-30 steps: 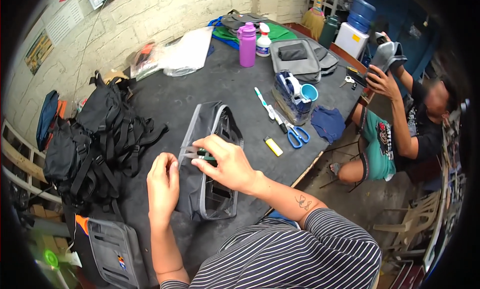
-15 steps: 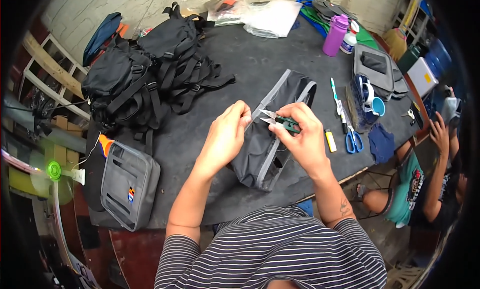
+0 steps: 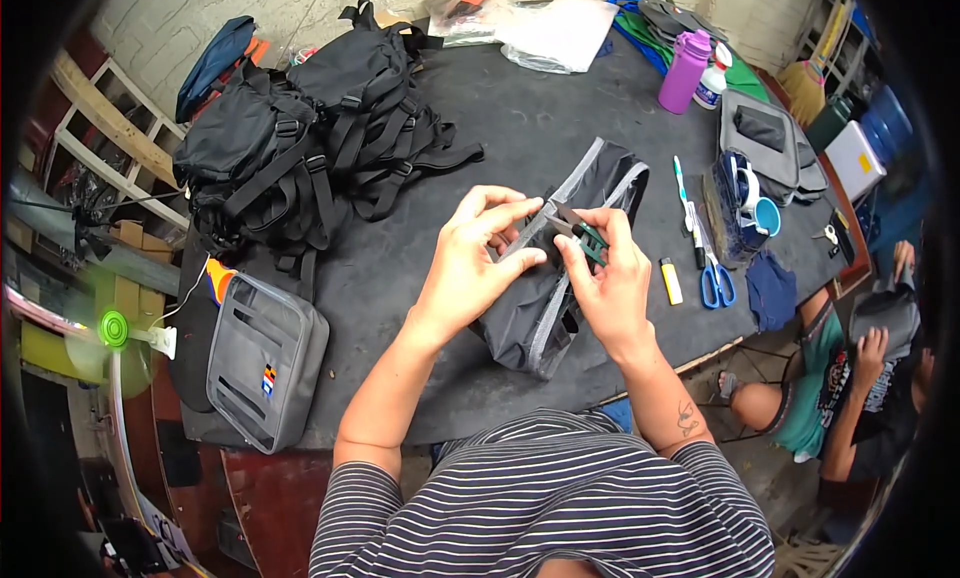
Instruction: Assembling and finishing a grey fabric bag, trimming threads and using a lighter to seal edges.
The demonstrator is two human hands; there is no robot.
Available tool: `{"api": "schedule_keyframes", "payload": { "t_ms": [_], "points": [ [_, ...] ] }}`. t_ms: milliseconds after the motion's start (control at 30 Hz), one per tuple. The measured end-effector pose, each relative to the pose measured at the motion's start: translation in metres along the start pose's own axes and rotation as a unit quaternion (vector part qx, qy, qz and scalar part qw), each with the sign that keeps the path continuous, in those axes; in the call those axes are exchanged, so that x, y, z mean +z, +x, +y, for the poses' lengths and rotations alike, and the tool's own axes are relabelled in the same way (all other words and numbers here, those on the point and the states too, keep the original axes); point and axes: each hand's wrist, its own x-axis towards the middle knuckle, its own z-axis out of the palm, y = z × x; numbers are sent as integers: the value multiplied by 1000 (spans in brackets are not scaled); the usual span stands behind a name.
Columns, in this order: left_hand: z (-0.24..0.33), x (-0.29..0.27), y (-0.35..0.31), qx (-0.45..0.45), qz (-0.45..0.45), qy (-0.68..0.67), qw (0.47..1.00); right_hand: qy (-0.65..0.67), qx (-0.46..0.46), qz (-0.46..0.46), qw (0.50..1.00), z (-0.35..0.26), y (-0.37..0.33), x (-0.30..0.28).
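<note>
A black fabric bag piece [image 3: 515, 323] with grey edge binding lies slantwise on the table in front of me. My right hand [image 3: 615, 288] is closed round green-handled thread snips [image 3: 592, 242], their pointed metal blades reaching left over the binding. Beside the blades, my left hand [image 3: 465, 268] has its thumb and fingers spread apart at the bag's left edge, the thumb over the dark fabric. I see nothing held in it. Any loose thread there is too fine to make out.
Black strapped bags [image 3: 250, 148] are heaped at the far left, above a grey clear-fronted case [image 3: 265, 363]. To the right lie a yellow lighter [image 3: 671, 281], blue-handled scissors [image 3: 716, 284] and a purple bottle [image 3: 685, 71]. Another person [image 3: 860, 378] sits at the right.
My left hand has gone from pinched fingers to spread ones beside the binding. The snips have turned, with their blades now angled more upward. The view has shifted slightly.
</note>
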Motion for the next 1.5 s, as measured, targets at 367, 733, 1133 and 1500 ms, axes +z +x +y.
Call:
{"api": "schedule_keyframes", "payload": {
  "t_ms": [367,733,1133,1500],
  "points": [
    [-17,1,7,-103,-41,0,994,-4,-33,-50,998,2,8,-16],
    [-27,9,2,-90,-62,-59,992,-18,-30,-72,997,-2,9,-26],
    [12,3,-2,-63,-4,21,998,-28,-33,-92,995,-5,13,-23],
    [-15,6,-2,-105,-69,29,992,-14,25,-122,992,-8,14,-25]
  ]
}}
